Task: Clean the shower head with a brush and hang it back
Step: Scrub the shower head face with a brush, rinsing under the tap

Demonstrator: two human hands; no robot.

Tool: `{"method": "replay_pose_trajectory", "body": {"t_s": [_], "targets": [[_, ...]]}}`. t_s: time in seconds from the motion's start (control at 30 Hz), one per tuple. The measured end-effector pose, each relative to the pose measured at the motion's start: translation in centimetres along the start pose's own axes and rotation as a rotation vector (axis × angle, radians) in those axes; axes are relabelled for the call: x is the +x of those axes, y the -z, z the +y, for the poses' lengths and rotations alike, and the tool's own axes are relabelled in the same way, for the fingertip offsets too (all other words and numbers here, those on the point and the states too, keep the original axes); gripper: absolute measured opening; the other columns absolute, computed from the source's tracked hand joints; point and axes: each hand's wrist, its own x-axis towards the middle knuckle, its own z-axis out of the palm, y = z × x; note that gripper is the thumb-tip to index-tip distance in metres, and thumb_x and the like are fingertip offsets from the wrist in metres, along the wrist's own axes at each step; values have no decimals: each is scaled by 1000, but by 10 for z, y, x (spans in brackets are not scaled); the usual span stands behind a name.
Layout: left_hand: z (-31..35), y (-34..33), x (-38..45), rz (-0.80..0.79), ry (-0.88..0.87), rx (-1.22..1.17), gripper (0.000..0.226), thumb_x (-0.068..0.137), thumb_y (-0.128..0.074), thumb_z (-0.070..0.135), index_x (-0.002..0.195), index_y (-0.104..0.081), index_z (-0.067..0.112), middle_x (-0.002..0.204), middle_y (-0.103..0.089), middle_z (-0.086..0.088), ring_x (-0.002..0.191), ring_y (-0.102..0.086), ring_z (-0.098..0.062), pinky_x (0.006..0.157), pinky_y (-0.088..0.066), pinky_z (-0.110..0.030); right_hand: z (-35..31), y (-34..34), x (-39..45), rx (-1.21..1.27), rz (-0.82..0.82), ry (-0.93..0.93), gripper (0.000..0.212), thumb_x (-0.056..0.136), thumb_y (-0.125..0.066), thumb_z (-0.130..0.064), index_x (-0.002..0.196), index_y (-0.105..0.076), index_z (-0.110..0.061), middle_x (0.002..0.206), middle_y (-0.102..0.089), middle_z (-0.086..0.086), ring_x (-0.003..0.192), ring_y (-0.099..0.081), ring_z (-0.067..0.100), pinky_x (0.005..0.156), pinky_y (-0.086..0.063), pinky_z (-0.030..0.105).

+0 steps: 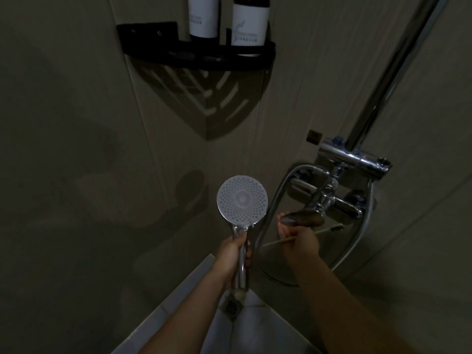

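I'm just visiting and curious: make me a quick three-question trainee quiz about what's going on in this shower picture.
1. True or false: the left hand grips the shower head by its handle, spray face toward the camera.
2. What does the right hand hold? A) a sponge B) a thin brush C) a bottle
3. How many bottles stand on the black corner shelf?

Key:
1. True.
2. B; the thin brush lies under the faucet lever, its bristle end pointing right, away from the shower head.
3. Two, side by side, both with pale labels.
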Motion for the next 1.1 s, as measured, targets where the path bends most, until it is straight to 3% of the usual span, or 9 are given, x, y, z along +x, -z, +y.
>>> {"method": "replay_pose_trajectory", "body": {"t_s": [0.13,0.33,0.47,0.57,0.67,0.8,0.87,0.97,1.1], "targets": [[0,1,1,-2,4,-2,39,98,-39,27,63,-46,12,38,-43,1,29,-37,-10,36,-31,-14,0,-1,-5,-3,10,16,57,84,-18,16,137,-38,7,135,-48,26,124,-51,35,96,-43,37],[1,-1,3,-2,23,23,38,98,-40,28,64,-47,11,40,-44,0,29,-38,-11,36,-32,-14,-1,1,-11,-52,-17,36,55,84,-18,16,136,-37,10,101,-60,23,108,-59,35,95,-45,38],[-1,-3,2,-4,29,46,38,97,-40,30,65,-47,12,42,-44,0,30,-39,-11,38,-32,-15,-4,3,-15,-88,-34,4,52,85,-19,16,131,-42,10,121,-56,27,118,-55,34,95,-47,33],[-3,-4,2,0,39,36,37,97,-41,29,64,-47,12,41,-44,0,30,-39,-10,36,-32,-16,-5,6,-15,-112,-58,13,51,83,-21,17,127,-46,8,104,-61,23,88,-63,27,76,-56,25],[-5,-5,1,-6,52,28,38,97,-41,30,64,-46,13,41,-43,0,30,-38,-10,36,-32,-15,-7,8,-16,-165,-67,7,49,83,-22,17,125,-45,11,89,-61,19,83,-61,24,99,-46,32],[-8,-4,0,-9,44,15,36,97,-41,29,65,-46,13,41,-44,1,31,-38,-10,37,-31,-16,-12,10,-19,-255,-92,8,37,83,-28,14,111,-52,9,86,-65,18,81,-65,23,86,-52,32],[-8,-4,-1,-4,42,11,36,97,-41,29,65,-45,13,41,-43,1,31,-38,-10,37,-31,-17,-15,19,-14,-330,-46,57,24,85,-37,10,98,-57,4,68,-68,13,62,-68,19,67,-57,30],[-9,-3,-2,-3,49,-11,36,97,-41,28,65,-44,12,38,-42,1,29,-38,-10,36,-32,-15,-23,51,0,-715,159,221,17,91,-47,-7,82,-61,-2,46,-59,3,47,-54,20,38,-43,16],[-17,1,-1,9,77,-33,35,97,-42,27,66,-45,11,40,-43,0,29,-39,-11,36,-33,-15,-22,108,10,-1074,296,207,27,94,-52,-22,81,-59,0,59,-47,5,53,-43,17,52,-40,30]]}}
